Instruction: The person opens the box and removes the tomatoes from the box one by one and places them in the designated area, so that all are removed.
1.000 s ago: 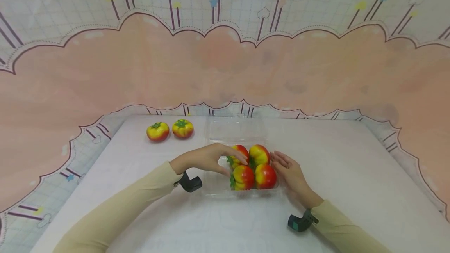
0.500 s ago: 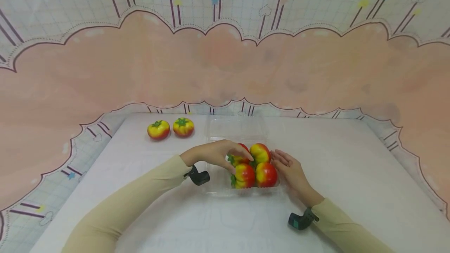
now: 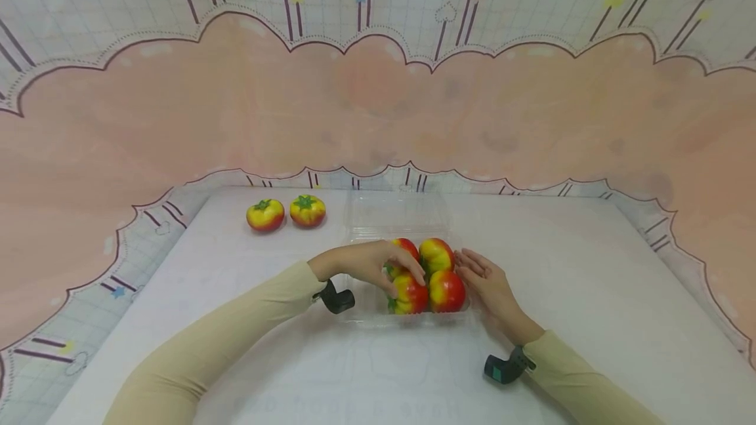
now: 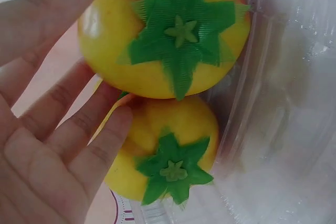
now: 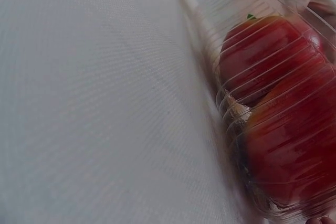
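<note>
Four-cornered and see-through, a plastic clamshell box [image 3: 363,307] stands mid-table with its lid folded back. Inside its right part sit several model persimmons, yellow to red with green star-shaped calyxes. My left hand [image 3: 369,261] grips the front-left persimmon [image 3: 411,295], thumb on the near side and fingers curving over the top. In the left wrist view that persimmon [image 4: 110,61] shows its calyx sideways, with another persimmon [image 4: 131,166] beside it. My right hand [image 3: 487,281] rests with extended fingers along the box's right side. Through the ribbed wall, the right wrist view shows red persimmons [image 5: 289,140].
Two more persimmons, a left one [image 3: 265,216] and a right one [image 3: 308,211], lie at the back left of the white-covered table [image 3: 567,267]. The open lid [image 3: 396,212] lies behind the box. A printed cloth [image 3: 378,117] hangs at the back.
My left hand has moved right and settled over the front-left persimmon, its fingers closing in around it. My right hand keeps its place at the box's side. The view has tilted slightly.
</note>
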{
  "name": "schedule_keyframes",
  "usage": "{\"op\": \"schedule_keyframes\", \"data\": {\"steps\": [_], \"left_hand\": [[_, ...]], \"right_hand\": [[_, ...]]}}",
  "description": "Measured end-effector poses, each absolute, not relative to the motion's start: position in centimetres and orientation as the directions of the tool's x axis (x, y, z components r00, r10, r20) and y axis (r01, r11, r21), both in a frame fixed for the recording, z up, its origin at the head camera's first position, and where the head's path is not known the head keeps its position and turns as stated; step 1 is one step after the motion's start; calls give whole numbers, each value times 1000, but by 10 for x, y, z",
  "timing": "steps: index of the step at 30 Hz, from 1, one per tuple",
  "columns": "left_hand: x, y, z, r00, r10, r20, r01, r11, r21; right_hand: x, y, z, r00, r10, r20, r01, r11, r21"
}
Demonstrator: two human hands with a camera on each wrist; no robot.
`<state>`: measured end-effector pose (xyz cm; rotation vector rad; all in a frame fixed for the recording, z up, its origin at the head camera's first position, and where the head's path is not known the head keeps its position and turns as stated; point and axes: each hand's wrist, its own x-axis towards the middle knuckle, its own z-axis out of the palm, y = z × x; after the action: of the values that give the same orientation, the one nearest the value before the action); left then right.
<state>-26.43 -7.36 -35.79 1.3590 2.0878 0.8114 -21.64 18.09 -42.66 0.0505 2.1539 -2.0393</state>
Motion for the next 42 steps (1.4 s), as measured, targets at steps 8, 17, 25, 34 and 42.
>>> {"op": "schedule_keyframes", "data": {"steps": [8,17,25,34,42], "left_hand": [[-263,-76,-360,-360,928,-99,662,329,673],[-260,-80,-357,-369,925,-86,658,325,679],[-262,-80,-360,-373,925,-78,648,319,692],[-260,-76,-357,-389,916,-102,654,352,669],[-258,-78,-353,-425,896,-128,646,399,651]], "right_hand": [[-216,181,-426,-982,-103,-158,151,64,-986],[-217,180,-426,-979,-89,-182,175,82,-981],[-216,180,-424,-981,-94,-169,162,80,-984],[-218,180,-425,-981,-84,-176,168,92,-981],[-218,181,-427,-978,-82,-192,184,96,-978]]}}
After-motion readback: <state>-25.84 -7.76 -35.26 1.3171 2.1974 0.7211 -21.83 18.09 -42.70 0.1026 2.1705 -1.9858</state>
